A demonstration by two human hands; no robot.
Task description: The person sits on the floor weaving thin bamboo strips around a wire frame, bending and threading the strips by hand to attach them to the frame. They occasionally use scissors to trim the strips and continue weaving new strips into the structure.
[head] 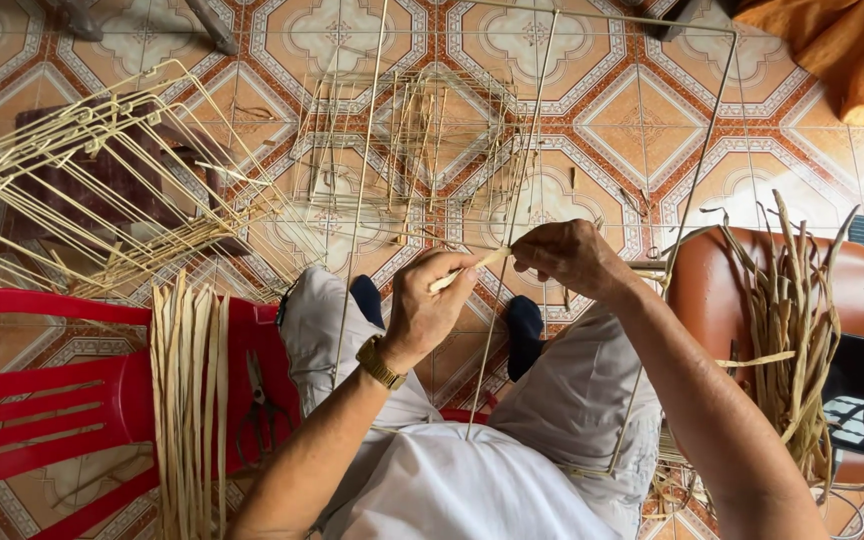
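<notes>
Both hands are raised over the lap, forearms angled inward. The left hand (422, 305) pinches a pale fibre strip (470, 268) in a narrow grip against a thin wire frame (512, 215). The right hand (572, 255) seems to pinch the strip's other end, its fingertips partly hidden.

The thin rods of the wire frame (512, 190) cross the space in front of both hands, with open gaps between them. At the left a red plastic chair (42, 400) with straw strips (190, 400) blocks the way, at the right an orange chair (722, 300) with dried fibres (787, 320).
</notes>
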